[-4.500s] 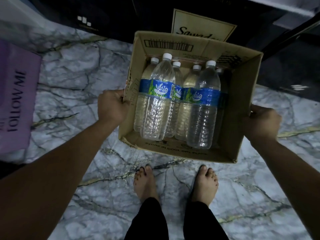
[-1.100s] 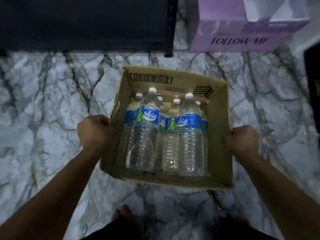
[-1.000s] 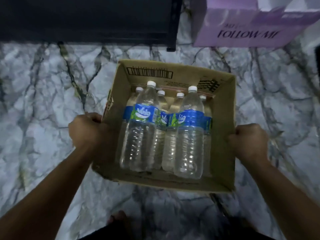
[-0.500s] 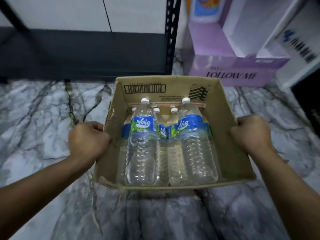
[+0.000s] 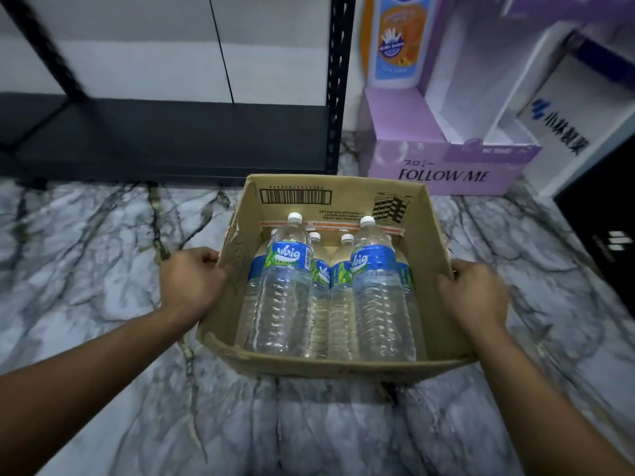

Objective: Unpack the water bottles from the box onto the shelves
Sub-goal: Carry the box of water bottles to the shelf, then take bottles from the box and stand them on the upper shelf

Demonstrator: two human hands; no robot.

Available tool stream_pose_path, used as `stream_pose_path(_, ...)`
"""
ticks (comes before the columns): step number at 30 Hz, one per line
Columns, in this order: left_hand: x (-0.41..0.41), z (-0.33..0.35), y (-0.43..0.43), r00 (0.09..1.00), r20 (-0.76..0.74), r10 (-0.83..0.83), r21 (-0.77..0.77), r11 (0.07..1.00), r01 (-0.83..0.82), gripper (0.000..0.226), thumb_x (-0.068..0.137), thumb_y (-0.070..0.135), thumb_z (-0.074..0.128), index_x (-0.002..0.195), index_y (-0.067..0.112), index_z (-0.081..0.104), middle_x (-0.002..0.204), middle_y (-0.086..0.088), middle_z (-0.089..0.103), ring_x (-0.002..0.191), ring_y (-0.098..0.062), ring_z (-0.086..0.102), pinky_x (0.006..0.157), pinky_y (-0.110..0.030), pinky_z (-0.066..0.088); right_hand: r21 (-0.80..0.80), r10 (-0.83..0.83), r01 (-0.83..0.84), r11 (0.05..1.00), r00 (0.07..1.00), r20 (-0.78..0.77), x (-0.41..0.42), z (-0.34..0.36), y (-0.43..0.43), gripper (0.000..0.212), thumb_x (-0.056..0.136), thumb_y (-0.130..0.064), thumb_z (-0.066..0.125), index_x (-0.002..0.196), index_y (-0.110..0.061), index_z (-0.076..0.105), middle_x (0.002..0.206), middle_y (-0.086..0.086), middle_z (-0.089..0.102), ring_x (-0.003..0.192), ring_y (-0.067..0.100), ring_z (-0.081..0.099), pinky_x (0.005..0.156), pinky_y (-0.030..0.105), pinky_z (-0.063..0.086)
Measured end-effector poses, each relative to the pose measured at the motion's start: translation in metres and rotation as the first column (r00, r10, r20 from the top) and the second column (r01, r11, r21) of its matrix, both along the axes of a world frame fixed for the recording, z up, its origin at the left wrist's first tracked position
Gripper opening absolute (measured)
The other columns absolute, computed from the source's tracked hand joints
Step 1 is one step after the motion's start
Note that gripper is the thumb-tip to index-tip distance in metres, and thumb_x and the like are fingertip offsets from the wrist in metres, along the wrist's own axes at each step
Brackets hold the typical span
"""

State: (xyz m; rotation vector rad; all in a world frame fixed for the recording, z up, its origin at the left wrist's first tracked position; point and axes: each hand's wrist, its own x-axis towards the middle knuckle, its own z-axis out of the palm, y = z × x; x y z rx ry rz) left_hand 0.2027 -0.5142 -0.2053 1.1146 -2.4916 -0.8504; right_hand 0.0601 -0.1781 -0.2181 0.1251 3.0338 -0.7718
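Observation:
An open brown cardboard box (image 5: 343,197) sits low over the marble floor, in front of a black metal shelf (image 5: 165,139). Several clear water bottles (image 5: 285,290) with blue-green labels and white caps stand inside it, packed together. My left hand (image 5: 190,281) grips the box's left wall. My right hand (image 5: 474,293) grips the right wall. Whether the box rests on the floor or hangs just above it is unclear.
The shelf's lowest board is dark, with a perforated black upright (image 5: 338,80) at its right end. To the right stands a purple "FOLLOW ME" carton (image 5: 446,171) with a tall lotion bottle (image 5: 395,39) behind it. A white box (image 5: 563,132) and a dark object (image 5: 604,235) lie far right.
I have turned with the box from another spot and lowered it toward the floor before the shelf. The view has tilted up, showing the shelf and purple carton. Both hands kept their grip.

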Motion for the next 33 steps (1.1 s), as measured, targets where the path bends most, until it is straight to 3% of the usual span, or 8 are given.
stream_pose_path(5, 0.016, 0.001, 0.008, 0.994, -0.103, -0.04, 0.01, 0.999, 0.041, 0.023, 0.088, 0.019, 0.077, 0.11, 0.015, 0.08, 0.088, -0.001, 0.078, 0.065, 0.006, 0.055, 0.058, -0.015, 0.043, -0.127, 0.012, -0.014, 0.992, 1.0, -0.016, 0.014, 0.006, 0.003, 0.021, 0.09, -0.021, 0.068, 0.107, -0.018, 0.081, 0.086, 0.017, 0.077, 0.083, 0.038, 0.069, 0.064, 0.034, 0.044)
stream_pose_path(11, 0.023, 0.005, 0.01, 0.978, -0.2, -0.066, 0.045, 0.996, 0.076, 0.031, 0.085, 0.011, 0.08, 0.115, 0.012, 0.077, 0.101, -0.002, 0.079, 0.08, -0.003, 0.071, 0.068, -0.01, 0.052, -0.23, -0.047, 0.042, 0.972, 0.999, -0.014, 0.024, 0.014, 0.003, 0.031, 0.087, -0.023, 0.069, 0.117, -0.022, 0.079, 0.092, 0.01, 0.081, 0.081, 0.029, 0.074, 0.068, 0.034, 0.057)
stream_pose_path(14, 0.027, 0.004, 0.01, 0.949, -0.295, -0.11, 0.068, 0.988, 0.136, 0.045, 0.083, 0.004, 0.081, 0.127, 0.008, 0.07, 0.106, 0.005, 0.073, 0.082, 0.021, 0.063, 0.075, 0.004, 0.045, -0.345, -0.093, 0.075, 0.935, 0.995, -0.035, 0.029, 0.021, 0.0, 0.034, 0.088, -0.022, 0.069, 0.121, -0.023, 0.076, 0.103, 0.005, 0.08, 0.085, 0.022, 0.074, 0.08, 0.041, 0.061)
stream_pose_path(19, 0.021, 0.013, 0.003, 0.886, -0.392, -0.248, 0.005, 0.962, 0.271, 0.061, 0.088, 0.004, 0.077, 0.143, 0.016, 0.057, 0.125, 0.008, 0.069, 0.101, 0.024, 0.06, 0.091, -0.007, 0.051, -0.421, -0.042, -0.015, 0.907, 0.991, -0.126, 0.023, 0.034, -0.008, 0.052, 0.08, -0.035, 0.065, 0.131, -0.028, 0.068, 0.108, -0.004, 0.079, 0.098, 0.01, 0.075, 0.098, 0.046, 0.058)
stream_pose_path(21, 0.014, 0.023, 0.005, 0.865, -0.351, -0.358, -0.108, 0.933, 0.342, 0.064, 0.088, 0.01, 0.078, 0.145, 0.025, 0.054, 0.127, 0.013, 0.068, 0.107, 0.014, 0.063, 0.098, -0.02, 0.055, -0.356, 0.017, -0.087, 0.93, 0.981, -0.196, 0.022, 0.044, -0.017, 0.057, 0.077, -0.038, 0.06, 0.133, -0.027, 0.068, 0.109, -0.002, 0.08, 0.096, 0.014, 0.076, 0.098, 0.045, 0.058)
stream_pose_path(24, -0.001, 0.029, 0.019, 0.867, -0.201, -0.456, -0.17, 0.888, 0.428, 0.07, 0.087, 0.024, 0.079, 0.15, 0.024, 0.049, 0.133, -0.003, 0.068, 0.112, -0.018, 0.07, 0.098, -0.04, 0.058, -0.239, 0.172, -0.227, 0.944, 0.957, -0.232, 0.021, 0.047, -0.035, 0.052, 0.083, -0.018, 0.068, 0.134, -0.02, 0.068, 0.107, 0.007, 0.08, 0.095, 0.02, 0.076, 0.1, 0.045, 0.057)
stream_pose_path(28, -0.025, 0.007, 0.045, 0.778, 0.112, -0.618, -0.05, 0.778, 0.626, 0.092, 0.09, 0.048, 0.072, 0.163, 0.026, 0.02, 0.169, 0.006, 0.017, 0.151, -0.016, 0.031, 0.124, -0.033, 0.024, -0.1, 0.362, -0.361, 0.927, 0.932, -0.011, 0.018, 0.033, -0.062, 0.059, 0.085, -0.024, 0.071, 0.143, -0.027, 0.06, 0.117, 0.007, 0.077, 0.103, 0.028, 0.073, 0.097, 0.042, 0.058)
stream_pose_path(33, -0.046, -0.037, 0.055, 0.718, 0.417, -0.558, 0.113, 0.815, 0.568, 0.111, 0.09, 0.061, 0.064, 0.162, 0.015, -0.007, 0.171, -0.007, -0.015, 0.158, -0.034, -0.006, 0.127, -0.051, 0.017, 0.128, 0.388, -0.414, 0.901, 0.903, 0.187, 0.012, 0.003, -0.088, 0.064, 0.092, -0.037, 0.065, 0.149, -0.018, 0.042, 0.133, 0.014, 0.063, 0.12, 0.037, 0.059, 0.092, 0.041, 0.052)
